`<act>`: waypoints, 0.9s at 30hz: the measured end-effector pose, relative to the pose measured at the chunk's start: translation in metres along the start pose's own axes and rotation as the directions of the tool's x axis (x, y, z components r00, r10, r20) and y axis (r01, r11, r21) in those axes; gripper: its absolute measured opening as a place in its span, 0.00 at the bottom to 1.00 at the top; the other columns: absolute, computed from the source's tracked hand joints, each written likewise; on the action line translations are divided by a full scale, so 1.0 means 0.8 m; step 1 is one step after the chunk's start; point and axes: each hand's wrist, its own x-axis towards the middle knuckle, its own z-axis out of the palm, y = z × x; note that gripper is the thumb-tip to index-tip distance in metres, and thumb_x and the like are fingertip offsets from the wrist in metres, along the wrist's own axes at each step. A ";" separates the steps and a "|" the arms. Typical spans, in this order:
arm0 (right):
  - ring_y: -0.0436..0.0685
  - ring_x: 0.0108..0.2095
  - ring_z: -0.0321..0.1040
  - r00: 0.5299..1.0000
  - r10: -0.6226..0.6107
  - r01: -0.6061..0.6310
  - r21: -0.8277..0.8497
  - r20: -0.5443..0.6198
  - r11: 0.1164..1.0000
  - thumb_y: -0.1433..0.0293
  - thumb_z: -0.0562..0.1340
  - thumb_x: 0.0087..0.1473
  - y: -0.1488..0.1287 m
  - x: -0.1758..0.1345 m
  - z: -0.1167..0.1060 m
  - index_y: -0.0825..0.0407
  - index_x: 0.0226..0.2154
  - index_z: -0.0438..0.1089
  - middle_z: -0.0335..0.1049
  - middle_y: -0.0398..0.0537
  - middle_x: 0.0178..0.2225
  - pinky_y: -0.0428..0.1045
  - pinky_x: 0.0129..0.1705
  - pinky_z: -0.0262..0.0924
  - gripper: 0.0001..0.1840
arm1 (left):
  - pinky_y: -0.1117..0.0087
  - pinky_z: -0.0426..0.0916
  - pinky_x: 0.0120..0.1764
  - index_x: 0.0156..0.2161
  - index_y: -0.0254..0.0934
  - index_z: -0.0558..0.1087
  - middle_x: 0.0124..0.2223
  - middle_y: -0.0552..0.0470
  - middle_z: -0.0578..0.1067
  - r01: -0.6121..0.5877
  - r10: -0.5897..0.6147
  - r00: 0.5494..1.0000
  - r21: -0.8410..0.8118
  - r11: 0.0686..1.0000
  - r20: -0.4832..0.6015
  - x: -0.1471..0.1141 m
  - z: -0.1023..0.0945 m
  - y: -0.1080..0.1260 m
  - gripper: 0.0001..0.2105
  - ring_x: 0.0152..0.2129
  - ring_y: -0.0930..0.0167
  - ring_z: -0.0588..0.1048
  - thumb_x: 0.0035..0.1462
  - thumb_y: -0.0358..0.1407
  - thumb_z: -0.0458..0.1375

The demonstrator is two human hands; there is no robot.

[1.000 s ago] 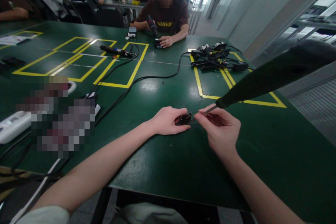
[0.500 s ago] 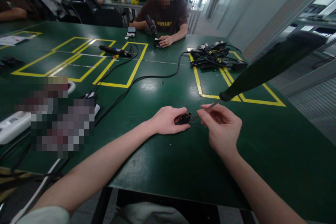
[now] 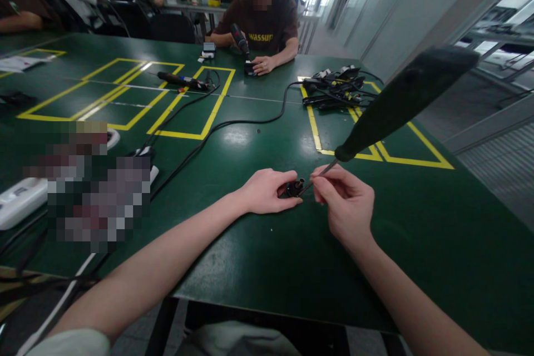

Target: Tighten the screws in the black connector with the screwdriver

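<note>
1. Two hands work mid-table in our head view: our left hand [image 3: 265,192] grips a small black part [image 3: 292,189], well back from the green table's [image 3: 258,256] near edge.
2. Our right hand [image 3: 350,200] pinches the shaft of a screwdriver [image 3: 396,108], its tip at the part's right side.
3. Tabletop stretches rightward from us; a white power strip [image 3: 23,200] bounds our left, a cable pile [image 3: 334,92] lies beyond.

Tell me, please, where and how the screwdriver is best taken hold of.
I'd probably grip the screwdriver by its thick handle, coming from the right side: it slants up and rightward, raised off the table, and looks broad enough to wrap. The thin shaft is pinched in the right hand, its lower end close to the black part in the left hand.
</note>
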 end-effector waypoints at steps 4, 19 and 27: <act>0.47 0.18 0.66 0.999 0.028 -0.028 0.015 -0.031 1.000 0.70 0.72 0.54 0.001 -0.002 -0.001 0.51 0.34 0.78 0.78 0.44 0.28 0.43 0.19 0.63 0.04 | 0.71 0.56 0.30 0.33 0.40 0.65 0.25 0.59 0.69 0.002 -0.002 1.000 -0.022 1.000 -0.002 0.000 0.001 -0.001 0.15 0.24 0.73 0.70 0.61 0.48 0.61; 0.45 0.20 0.64 1.000 -0.008 0.007 0.029 0.024 1.000 0.63 0.69 0.61 0.001 0.000 0.001 0.50 0.31 0.78 0.76 0.45 0.33 0.44 0.19 0.60 0.10 | 0.71 0.56 0.30 0.32 0.40 0.65 0.25 0.60 0.68 0.021 -0.021 1.000 -0.022 1.000 0.000 0.000 0.001 0.000 0.15 0.23 0.73 0.69 0.60 0.47 0.62; 0.46 0.20 0.64 0.999 0.025 -0.025 -0.020 0.024 0.999 0.61 0.67 0.64 0.000 -0.001 -0.001 0.50 0.37 0.80 0.75 0.44 0.28 0.43 0.20 0.60 0.10 | 0.71 0.55 0.30 0.31 0.40 0.63 0.24 0.60 0.67 0.000 0.000 1.000 -0.054 0.999 -0.007 0.000 0.001 -0.001 0.16 0.22 0.73 0.68 0.60 0.46 0.62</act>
